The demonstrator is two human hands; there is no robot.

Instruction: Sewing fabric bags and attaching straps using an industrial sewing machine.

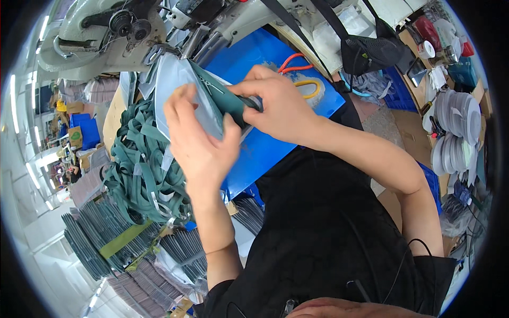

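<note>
The right hand [281, 108] is pinching the near edge of a green panel [221, 98], while the left hand [201, 151] is lying over the white sheet [172, 79] with thumb and fingers well apart. Both pieces are lying over the blue bench [265, 172], their far ends reaching in among the metal parts of the sewing machine [151, 37]; whether anything there is clamping them, I cannot tell. The likeliest trouble is slipping: with only one hand pinching, the green edge could be sliding out of line with the sheet, and a crooked fold would be following. Pulling too hard from the right could be skewing the far end or puckering the cloth. The heap of green straps [140, 159] is crowding the sheet's left side, so a loose loop could be catching under it and dragging. Red handles [297, 63] and a yellow handle [314, 85] are lying just beyond the right hand, where a sweeping wrist could be knocking them or snagging the panel on them.
</note>
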